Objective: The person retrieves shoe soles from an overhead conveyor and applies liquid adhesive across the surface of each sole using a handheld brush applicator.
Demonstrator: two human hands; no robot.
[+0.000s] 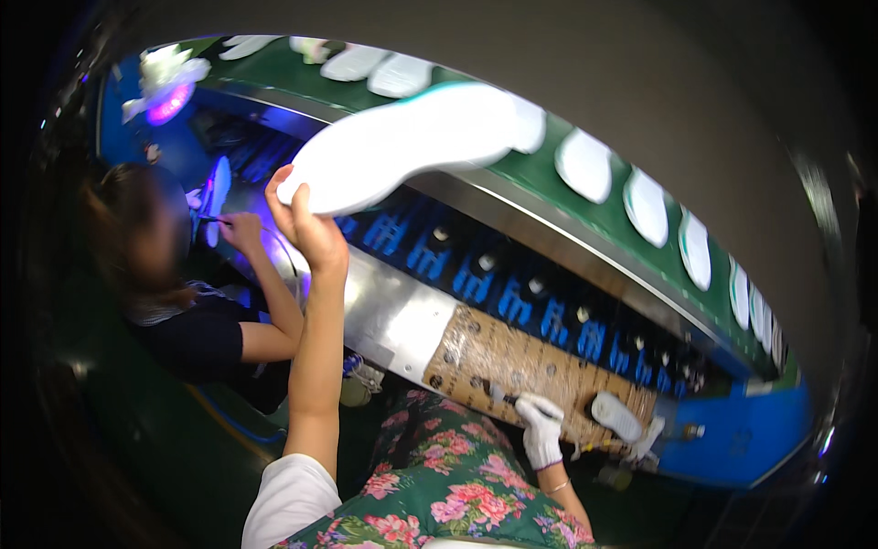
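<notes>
My bare left hand (309, 220) is raised at arm's length. Its fingers and thumb pinch one end of a large white shoe sole (398, 146), which has a green edge along its far side. The sole is held up in front of the conveyor. Low on the right, my right hand (541, 419) wears a white glove and is closed around a small tool with a grey, flat end (500, 393); its exact kind is unclear. That hand is over the bench's brown, film-wrapped cardboard cover (485, 352). A small light-grey sole-shaped piece (615, 416) lies to its right.
Beyond the bench runs a green conveyor belt (617, 233) carrying several white soles (583, 165). Below it is a rack with blue parts (471, 282). At left, a co-worker (197, 320) holds a thin tool against a sole (218, 199) under violet light. A blue panel (745, 435) stands at right.
</notes>
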